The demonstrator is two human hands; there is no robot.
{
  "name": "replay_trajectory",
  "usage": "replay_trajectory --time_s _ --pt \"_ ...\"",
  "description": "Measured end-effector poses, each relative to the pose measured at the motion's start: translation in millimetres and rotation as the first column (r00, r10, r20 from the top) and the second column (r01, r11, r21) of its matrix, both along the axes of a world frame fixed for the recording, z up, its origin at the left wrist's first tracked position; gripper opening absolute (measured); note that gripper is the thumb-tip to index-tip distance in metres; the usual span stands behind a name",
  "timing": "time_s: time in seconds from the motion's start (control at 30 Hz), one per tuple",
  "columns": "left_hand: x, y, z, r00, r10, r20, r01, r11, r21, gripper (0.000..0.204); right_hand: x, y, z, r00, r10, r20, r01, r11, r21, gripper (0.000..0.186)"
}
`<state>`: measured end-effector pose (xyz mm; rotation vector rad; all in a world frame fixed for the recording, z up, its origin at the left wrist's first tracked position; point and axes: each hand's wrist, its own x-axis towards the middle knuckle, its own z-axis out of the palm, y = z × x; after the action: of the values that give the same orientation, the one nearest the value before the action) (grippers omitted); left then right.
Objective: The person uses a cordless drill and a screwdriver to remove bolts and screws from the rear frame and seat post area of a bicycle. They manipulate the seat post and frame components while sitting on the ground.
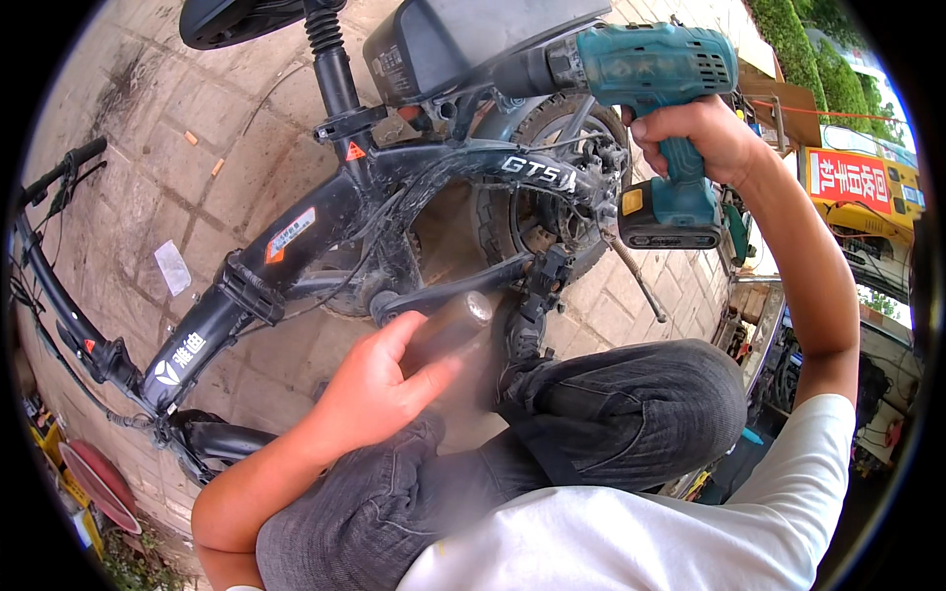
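Note:
A dark frame of a folding electric bike [320,222] lies in front of me, with its rear wheel [498,222] on the right. My right hand [705,138] is wrapped round the grip of a teal cordless drill [655,64]. The drill's dark nose points left, close to a black box [424,49] on the bike; whether they touch I cannot tell. Lower down, my left hand [365,394] holds a short dark cylinder [445,330] with a shiny end, blurred, between thumb and fingers. The cylinder is near the crank and pedal [547,276], and its exact kind is unclear.
The saddle [236,20] is at the upper left, the handlebar [74,167] at the far left. A kickstand [641,281] juts out behind the rear wheel. Litter, including a white scrap [172,268], lies on the paving. Cluttered tools and a yellow cabinet [862,227] stand at right.

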<state>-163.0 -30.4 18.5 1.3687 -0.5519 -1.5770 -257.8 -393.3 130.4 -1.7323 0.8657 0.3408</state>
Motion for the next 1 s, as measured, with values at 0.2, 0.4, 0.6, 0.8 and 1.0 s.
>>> replay_trajectory --time_s 0.2,0.4,0.6,0.8,1.0 --pt "-1.3 0.9 0.2 1.0 0.02 0.007 -0.02 1.0 -0.016 0.025 2.0 -9.7 -2.1 0.998 0.066 -0.021 -0.067 0.997 -0.035 0.018" --pt "-0.4 1.9 1.8 1.0 0.011 -0.003 -0.011 1.0 -0.022 0.026 5.0 -17.3 -4.5 0.999 0.038 -0.03 -0.038 0.999 -0.005 0.019" --pt "-0.5 1.5 2.1 1.0 0.028 0.0 -0.028 0.999 -0.021 0.025 3.0 -20.9 -7.3 0.998 0.059 -0.02 -0.06 0.997 -0.037 0.019" --pt "-0.1 1.6 2.0 0.999 0.012 -0.03 -0.011 1.0 0.014 0.024 5.7 -25.1 -7.6 0.998 0.049 -0.039 -0.048 0.999 0.007 0.019" --pt "0.6 1.5 0.3 0.999 0.032 -0.032 -0.033 0.999 -0.01 0.024 -6.6 -11.2 -10.1 1.0 0.006 -0.017 -0.005 1.0 0.023 0.021"
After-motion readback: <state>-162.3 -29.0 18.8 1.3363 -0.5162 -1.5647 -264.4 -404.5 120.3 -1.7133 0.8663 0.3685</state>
